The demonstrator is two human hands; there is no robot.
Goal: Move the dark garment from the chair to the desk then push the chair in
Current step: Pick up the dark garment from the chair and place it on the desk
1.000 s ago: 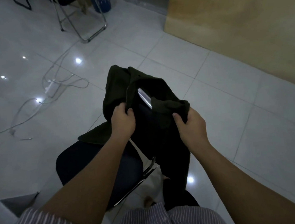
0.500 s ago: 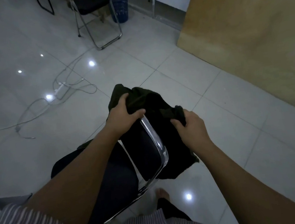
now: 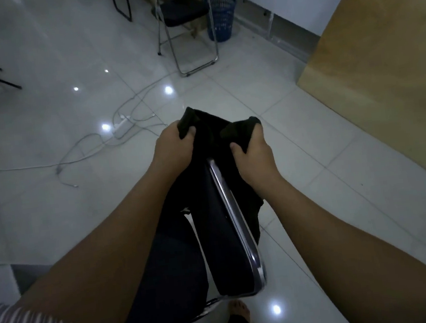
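The dark garment (image 3: 214, 132) hangs over the top of the backrest of a black folding chair (image 3: 223, 239) with a chrome frame, right below me. My left hand (image 3: 174, 147) grips the garment's left upper edge. My right hand (image 3: 252, 154) grips its right upper edge. Both hands hold the cloth bunched just above the backrest's far end. The rest of the garment drapes down the chair's right side and is partly hidden. The wooden desk panel (image 3: 388, 75) stands to the right.
A second folding chair (image 3: 186, 26) and a blue mesh bin (image 3: 222, 17) stand at the back. A white power strip (image 3: 122, 123) with loose cables lies on the tiled floor to the left. My bare foot (image 3: 240, 315) is under the chair's near end.
The view has tilted up and the garment has slipped further along the backrest, more bunched between my hands. More of the chrome frame is uncovered than one second ago.
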